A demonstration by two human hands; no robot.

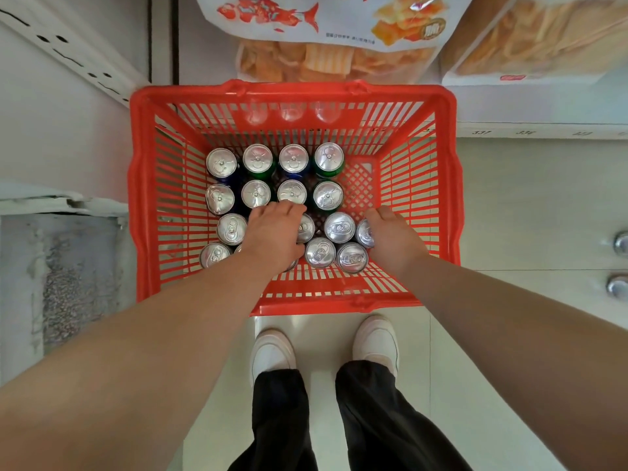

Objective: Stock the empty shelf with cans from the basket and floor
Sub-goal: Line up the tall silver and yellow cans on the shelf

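Observation:
A red plastic basket (142,185) stands on the floor in front of my feet and holds several upright silver-topped cans (294,158) in rows. My left hand (275,232) reaches into the middle of the basket, fingers curled down over a can that it hides. My right hand (396,236) is at the basket's right side, curled round the can (363,232) at the end of the third row. Two more cans (621,243) stand on the floor at the far right edge.
Snack bags (326,35) and a boxed snack (543,39) lie on a low white shelf (543,110) beyond the basket. Three can tops (292,113) show through the basket's far wall. A white slotted upright (68,52) and a grey ledge (68,253) stand at the left.

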